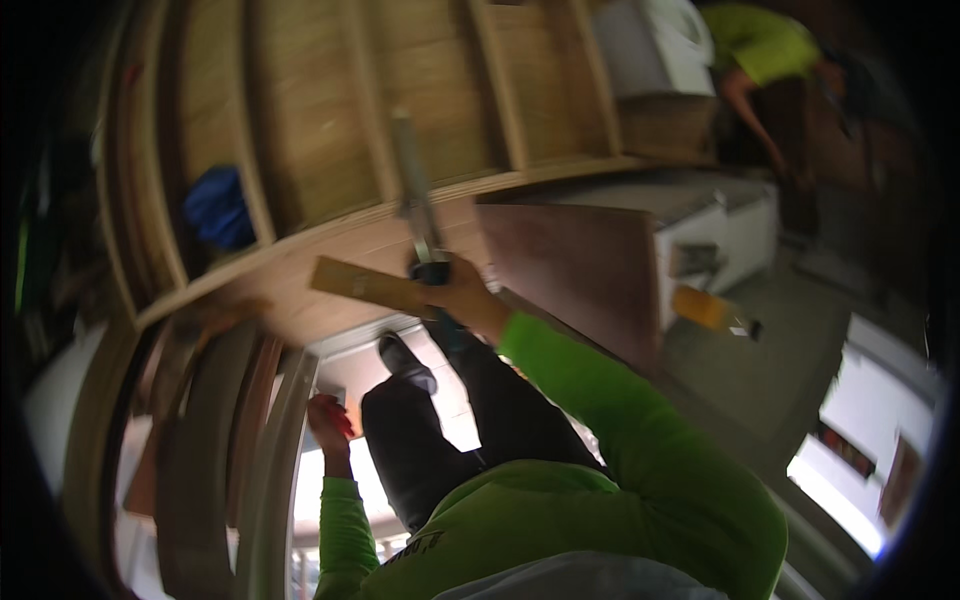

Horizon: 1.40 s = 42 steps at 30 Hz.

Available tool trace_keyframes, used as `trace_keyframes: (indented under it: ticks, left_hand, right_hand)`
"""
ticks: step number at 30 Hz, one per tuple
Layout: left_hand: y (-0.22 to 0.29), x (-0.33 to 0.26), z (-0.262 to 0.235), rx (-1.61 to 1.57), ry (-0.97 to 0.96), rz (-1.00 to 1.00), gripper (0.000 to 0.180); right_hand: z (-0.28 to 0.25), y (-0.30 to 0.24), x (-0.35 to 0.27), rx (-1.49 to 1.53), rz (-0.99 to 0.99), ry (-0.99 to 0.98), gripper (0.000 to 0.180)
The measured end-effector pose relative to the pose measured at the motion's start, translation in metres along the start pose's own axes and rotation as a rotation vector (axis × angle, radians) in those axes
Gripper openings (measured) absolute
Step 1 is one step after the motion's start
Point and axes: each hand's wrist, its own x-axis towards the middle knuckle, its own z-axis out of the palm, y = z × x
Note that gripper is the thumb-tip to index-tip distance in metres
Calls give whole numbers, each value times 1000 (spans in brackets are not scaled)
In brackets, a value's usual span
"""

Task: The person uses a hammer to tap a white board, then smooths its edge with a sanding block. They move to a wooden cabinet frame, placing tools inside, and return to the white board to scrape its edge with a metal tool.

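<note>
My right hand point(472, 303) is closed around a tool with a long metal bar point(415, 180) and a dark handle; blur hides its exact kind. A short pale wood block point(365, 287) sticks out to the left from the same hand. The bar reaches over the lower rail of a wooden frame point(350, 218); whether they touch, I cannot tell. Lower left, beside my leg, my left hand point(325, 428) is closed on a small red and dark thing point(345, 418), too smeared to name.
Upright studs with plywood behind them form the frame, with a blue bundle point(220, 208) between two. A brown panel point(570, 265) leans by a grey-white box point(690, 240). A yellow-orange object point(705, 308) lies at right. Boards point(205, 440) stand left. Another person point(765, 50) bends at upper right.
</note>
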Motion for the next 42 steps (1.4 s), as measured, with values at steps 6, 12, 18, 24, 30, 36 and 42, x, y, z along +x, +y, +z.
trace_keyframes:
  ticks: [6, 12, 18, 24, 30, 36, 42]
  left_hand:
    - [119, 78, 114, -490, -195, 83, 30]
    - [198, 109, 177, -546, -432, 87, 20]
    - [212, 163, 193, -116, -237, 269, 27]
    - [228, 194, 190, -76, -60, 368, 36]
    - [236, 221, 195, 55, 17, 446, 41]
    - [247, 250, 200, 114, 70, 427, 39]
    - [259, 288, 181, 401, 82, 406, 36]
  right_hand:
    - [29, -41, 50, 106, 53, 117, 30]
    - [61, -49, 88, 174, 24, 221, 28]
    - [95, -48, 127, 350, 78, 197, 25]
    - [128, -51, 168, 329, 69, 236, 26]
    - [143, -53, 199, 321, 2, 211, 20]
    - [134, -46, 220, 249, -59, 147, 20]
    - [95, -55, 224, 24, 123, 154, 15]
